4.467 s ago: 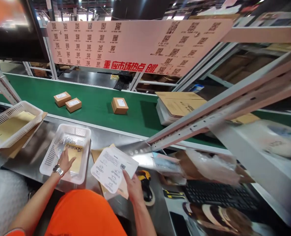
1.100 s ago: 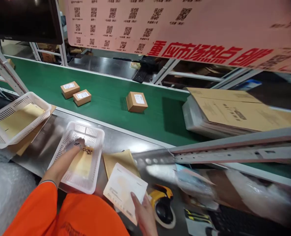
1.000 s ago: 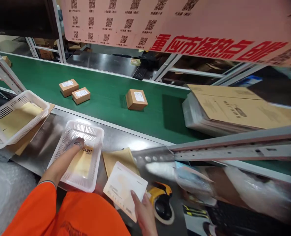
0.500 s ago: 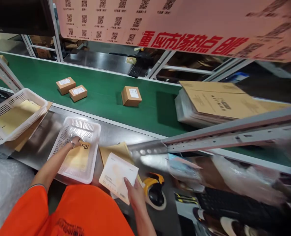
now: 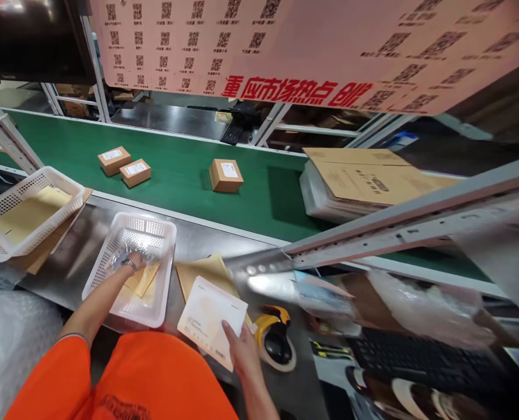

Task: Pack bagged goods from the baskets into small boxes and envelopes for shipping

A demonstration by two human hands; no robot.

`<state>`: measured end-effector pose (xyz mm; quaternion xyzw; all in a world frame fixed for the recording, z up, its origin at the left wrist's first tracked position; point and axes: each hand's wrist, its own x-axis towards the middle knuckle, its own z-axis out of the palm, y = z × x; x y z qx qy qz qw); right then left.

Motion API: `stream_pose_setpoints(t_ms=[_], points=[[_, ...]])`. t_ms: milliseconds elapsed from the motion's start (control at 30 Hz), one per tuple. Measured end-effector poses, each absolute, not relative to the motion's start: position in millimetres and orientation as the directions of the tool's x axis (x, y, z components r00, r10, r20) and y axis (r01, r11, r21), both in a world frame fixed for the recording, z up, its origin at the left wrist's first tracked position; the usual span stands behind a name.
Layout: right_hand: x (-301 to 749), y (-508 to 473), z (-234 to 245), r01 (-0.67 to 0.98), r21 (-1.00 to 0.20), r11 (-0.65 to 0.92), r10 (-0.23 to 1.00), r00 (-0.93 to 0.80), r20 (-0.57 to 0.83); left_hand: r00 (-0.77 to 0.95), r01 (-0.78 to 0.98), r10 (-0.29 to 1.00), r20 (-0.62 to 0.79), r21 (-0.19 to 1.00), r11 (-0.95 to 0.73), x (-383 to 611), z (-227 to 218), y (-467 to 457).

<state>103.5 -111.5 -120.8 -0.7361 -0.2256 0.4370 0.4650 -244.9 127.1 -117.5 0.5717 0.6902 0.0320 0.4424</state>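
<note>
My left hand (image 5: 133, 261), with a bracelet on its wrist, reaches down into a white perforated plastic basket (image 5: 170, 274). Its fingers point away from me and are hidden, so I cannot tell whether they are open or closed. Crumpled clear plastic (image 5: 119, 255) lies around it, and beside it a kraft-yellow packet (image 5: 147, 279) stands tilted in the basket. My right hand (image 5: 243, 347) grips a flat white printed packet (image 5: 213, 319) by its right edge, thumb on top. Under that packet a brown paper envelope (image 5: 218, 270) rests on the metal bench.
A yellow-and-black tape dispenser (image 5: 277, 338) sits right of my right hand. Another basket (image 5: 69, 178) stands at the left. Behind, a green conveyor (image 5: 176, 169) carries several small cartons and a cardboard stack (image 5: 364, 178). A metal post (image 5: 373, 216) slants across the right side, near a keyboard (image 5: 417, 361).
My left hand has shifted slightly within the basket, and the yellow packet beside it has tipped up, its lettering no longer showing. The right hand keeps its hold. The view has tilted slightly.
</note>
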Motion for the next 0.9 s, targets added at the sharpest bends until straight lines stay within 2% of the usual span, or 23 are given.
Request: stream_pose_setpoints(t_ms=[100, 267, 433, 533, 667, 767, 833, 900], points=[[102, -115, -120, -0.071, -0.884, -0.461, 0.724, 0.547, -0.421, 0.022, 0.797, 0.840, -0.541, 0.518, 0.312, -241, -118, 132], [95, -112, -119, -0.119, -0.901, -0.418, 0.741, 0.528, -0.414, 0.028, 0.789, 0.873, -0.487, 0.547, 0.279, -237, -116, 137], [92, -102, -116, -0.154, -0.896, -0.415, 0.731, 0.530, -0.430, 0.036, 0.739, 0.906, -0.422, 0.622, 0.260, -252, -104, 141], [94, -94, -116, -0.164, -0.902, -0.399, 0.755, 0.500, -0.425, 0.057, 0.672, 0.940, -0.336, 0.709, 0.213, -250, -88, 138], [93, -78, -111, -0.213, -0.902, -0.375, 0.795, 0.427, -0.431, 0.246, 0.488, 0.937, -0.249, 0.867, 0.102, -201, -67, 104], [90, -64, -101, -0.273, -0.884, -0.379, 0.850, 0.274, -0.449, 0.485, 0.331, 0.846, -0.221, 0.942, 0.057, -145, -59, 59], [91, -57, -93, -0.291, -0.878, -0.380, 0.888, 0.152, -0.434, 0.549, 0.376, 0.811, -0.202, 0.926, -0.025, -115, -58, 34], [94, -54, -90, -0.305, -0.877, -0.372, 0.908, 0.076, -0.412, 0.537, 0.454, 0.838, -0.101, 0.871, -0.186, -100, -58, 19]])
